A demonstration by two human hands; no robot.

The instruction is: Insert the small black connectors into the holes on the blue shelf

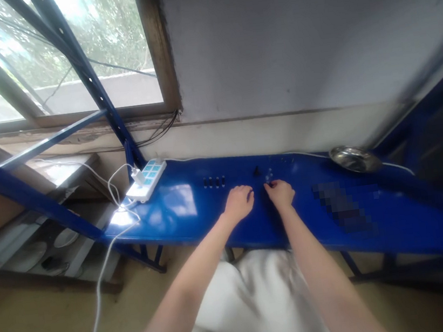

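Working over a glossy blue counter (200,226), grip apart on the left hand (238,203), too blurred to tell on the right hand (281,195), at small clear pieces (269,174). Could scatter those, or four lined-up black cylinders (217,181), with one stray brush. Can read no lettering, even on the power strip (151,176).

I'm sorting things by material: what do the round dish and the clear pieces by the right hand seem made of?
Round dish: probably polished metal, given its mirror-like reflections. Clear pieces: perhaps glossy plastic or glass; they look see-through, but too small to tell.
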